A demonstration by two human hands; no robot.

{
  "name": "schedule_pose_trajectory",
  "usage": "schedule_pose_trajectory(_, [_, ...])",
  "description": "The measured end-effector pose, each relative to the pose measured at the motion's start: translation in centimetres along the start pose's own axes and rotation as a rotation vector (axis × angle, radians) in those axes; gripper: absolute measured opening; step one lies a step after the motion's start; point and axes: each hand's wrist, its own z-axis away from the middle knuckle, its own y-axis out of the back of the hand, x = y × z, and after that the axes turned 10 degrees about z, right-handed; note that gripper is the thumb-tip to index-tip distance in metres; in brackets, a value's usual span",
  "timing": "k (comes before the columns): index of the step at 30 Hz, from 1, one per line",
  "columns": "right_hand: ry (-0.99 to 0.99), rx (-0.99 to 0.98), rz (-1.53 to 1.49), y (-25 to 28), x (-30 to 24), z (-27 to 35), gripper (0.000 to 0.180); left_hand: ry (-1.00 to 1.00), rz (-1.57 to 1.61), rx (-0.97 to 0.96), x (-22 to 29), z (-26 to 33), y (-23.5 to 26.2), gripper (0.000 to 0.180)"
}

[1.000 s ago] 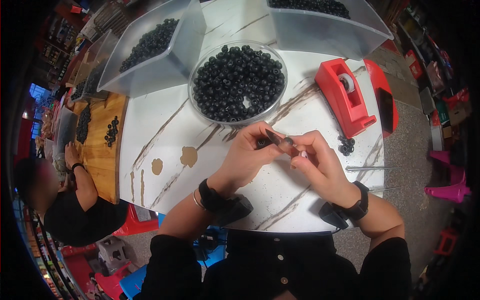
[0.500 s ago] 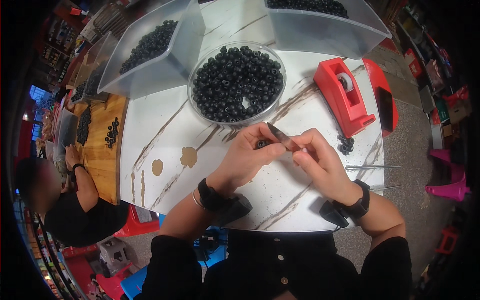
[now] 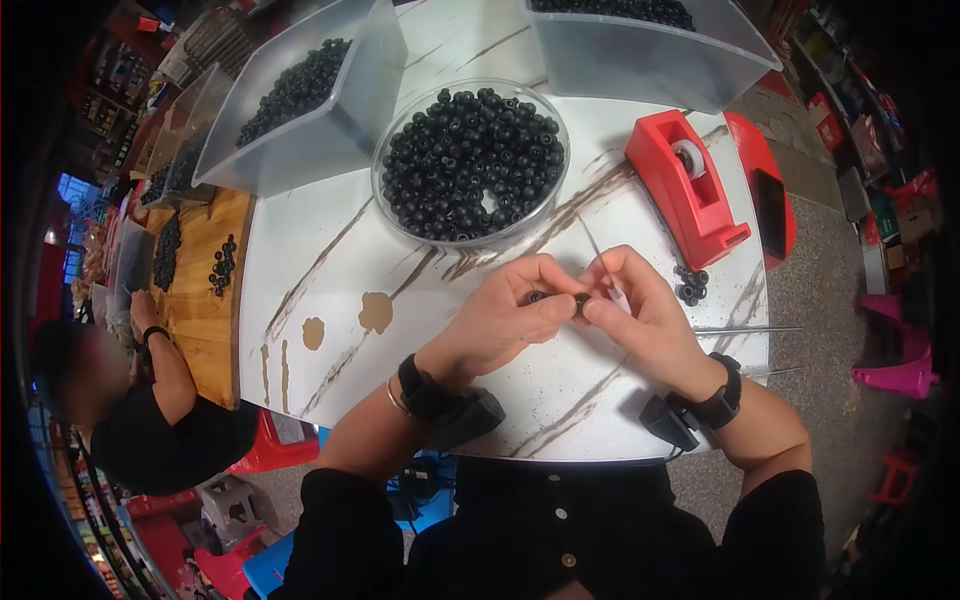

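Observation:
In front of the bowl, my left hand is closed around small black round pieces. One dark bead-like piece peeks out between its fingers, and another dark piece is pinched at the fingertips where both hands meet. My right hand grips a knife whose thin blade points up and away, seen nearly edge-on; a pale part of it shows between the fingers. Its thumb touches the pinched piece. Beyond my hands stands a clear round bowl full of black beads with holes.
Two translucent bins of black beads stand at the back. On the right are a red tape dispenser, loose beads, a thin metal rod and a red stool bearing a phone. A co-worker sits at a wooden table on the left.
The knife has turned from lying across toward my left hand, broad side showing, to pointing upward, edge-on. My right fingertips have closed in on the piece at my left fingertips.

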Motion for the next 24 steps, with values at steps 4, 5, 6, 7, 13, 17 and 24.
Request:
schedule_pose_trajectory(4, [-0.032,-0.023,-0.065,0.0,-0.7,0.1,0.022,0.052,0.050,-0.045,0.0,-0.1,0.1,0.008])
schedule_pose_trajectory(5, [-0.060,-0.012,-0.062,0.1,-0.8,0.2,0.021,0.082,0.063,-0.021,0.0,-0.1,0.2,0.007])
schedule_pose_trajectory(6, [-0.060,-0.011,-0.061,0.0,-0.9,0.2,0.021,0.082,0.063,-0.022,0.1,-0.1,0.2,0.007])
schedule_pose_trajectory(7, [-0.045,-0.010,-0.076,-0.1,-1.0,0.2,0.022,0.082,0.096,-0.039,0.1,-0.1,0.2,0.007])
schedule_pose_trajectory(13, [-0.049,-0.086,-0.068,-0.4,-1.6,0.4,0.028,0.052,0.181,-0.059,0.1,-0.1,0.5,0.009])
schedule_pose_trajectory(17, [0.141,-0.051,0.186,-0.6,-0.5,0.5,0.032,0.032,0.173,-0.137,-0.2,-0.3,1.0,0.009])
schedule_pose_trajectory(24, [0.160,-0.029,0.319,-0.6,-0.3,0.5,0.035,0.030,0.196,-0.098,-0.8,-0.6,1.8,0.008])
